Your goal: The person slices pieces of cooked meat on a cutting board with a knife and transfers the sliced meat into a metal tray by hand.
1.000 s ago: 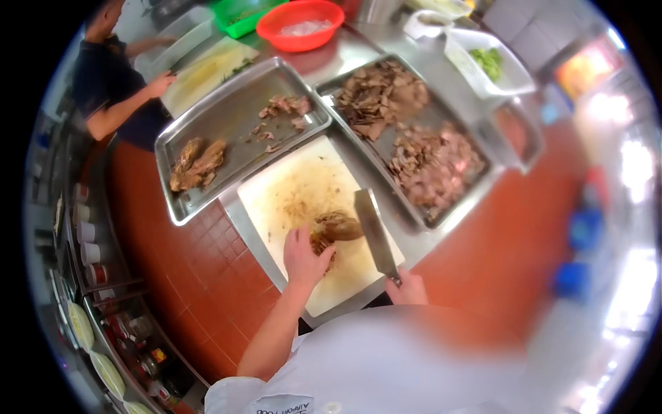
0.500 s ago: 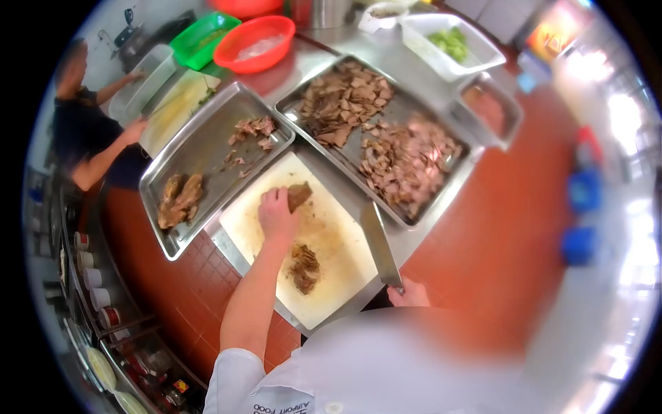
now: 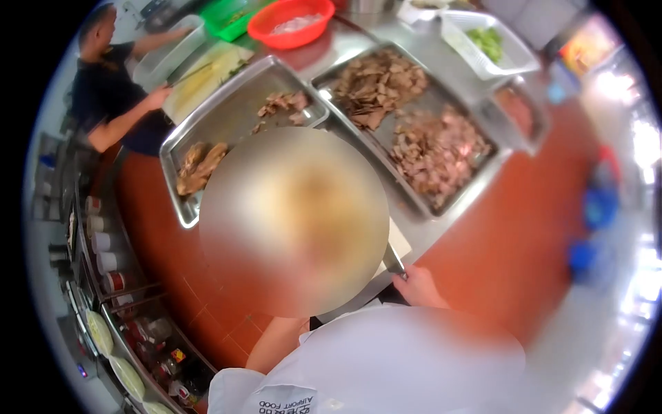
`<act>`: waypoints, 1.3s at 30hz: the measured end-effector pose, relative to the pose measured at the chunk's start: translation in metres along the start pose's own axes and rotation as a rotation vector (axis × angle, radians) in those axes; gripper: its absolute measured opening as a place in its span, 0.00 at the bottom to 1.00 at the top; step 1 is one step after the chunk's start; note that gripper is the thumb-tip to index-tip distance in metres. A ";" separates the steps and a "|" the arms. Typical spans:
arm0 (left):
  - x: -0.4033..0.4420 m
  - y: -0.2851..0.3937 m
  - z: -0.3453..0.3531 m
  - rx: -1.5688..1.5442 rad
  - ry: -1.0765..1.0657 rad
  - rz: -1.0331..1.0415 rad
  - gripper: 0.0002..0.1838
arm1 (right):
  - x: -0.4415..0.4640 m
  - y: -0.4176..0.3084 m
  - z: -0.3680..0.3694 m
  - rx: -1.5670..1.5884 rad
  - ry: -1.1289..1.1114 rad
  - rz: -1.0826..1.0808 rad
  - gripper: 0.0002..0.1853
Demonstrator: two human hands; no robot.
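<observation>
My right hand (image 3: 415, 284) is wrapped round the handle of a cleaver (image 3: 395, 261), low at the right edge of the white cutting board (image 3: 401, 239). Only a corner of the board shows clearly, since a round blurred patch covers most of it. My left forearm (image 3: 274, 341) reaches up into that patch from below. The left hand's fingers, and whatever it may hold, are hidden there. Beyond the board lies a metal tray of sliced meat (image 3: 441, 155), in two heaps. Cooked meat pieces (image 3: 200, 168) rest in the tray at left.
A co-worker (image 3: 114, 83) holds a knife over another cutting board (image 3: 200, 81) at left. Along the back stand a red basin (image 3: 289, 31), a green basket (image 3: 231, 24) and a white tub of chopped greens (image 3: 507, 65). Shelves with jars (image 3: 103, 241) line the left side.
My left hand has drawn back toward my body from the meat at the board's far side, into the blurred patch. The view has shifted. The right hand still holds the cleaver.
</observation>
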State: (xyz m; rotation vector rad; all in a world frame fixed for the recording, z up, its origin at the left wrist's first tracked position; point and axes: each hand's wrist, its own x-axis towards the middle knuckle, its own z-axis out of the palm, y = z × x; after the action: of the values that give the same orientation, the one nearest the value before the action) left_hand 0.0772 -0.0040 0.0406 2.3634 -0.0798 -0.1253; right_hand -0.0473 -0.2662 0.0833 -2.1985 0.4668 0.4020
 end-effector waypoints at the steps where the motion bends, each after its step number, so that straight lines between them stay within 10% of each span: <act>1: 0.000 0.005 0.003 0.091 0.008 0.099 0.32 | 0.001 -0.001 -0.001 -0.025 -0.008 -0.003 0.13; 19: 0.002 -0.007 -0.003 -0.024 -0.093 -0.250 0.19 | -0.024 0.011 -0.002 0.048 0.058 0.069 0.15; 39: -0.043 -0.010 0.023 -0.196 0.028 0.149 0.10 | 0.001 -0.010 -0.008 -0.136 -0.075 -0.214 0.10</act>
State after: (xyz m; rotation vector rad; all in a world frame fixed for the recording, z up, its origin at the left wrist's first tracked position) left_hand 0.0318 -0.0092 0.0203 2.1546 -0.2197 -0.0261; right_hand -0.0409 -0.2670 0.0946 -2.3265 0.1652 0.4082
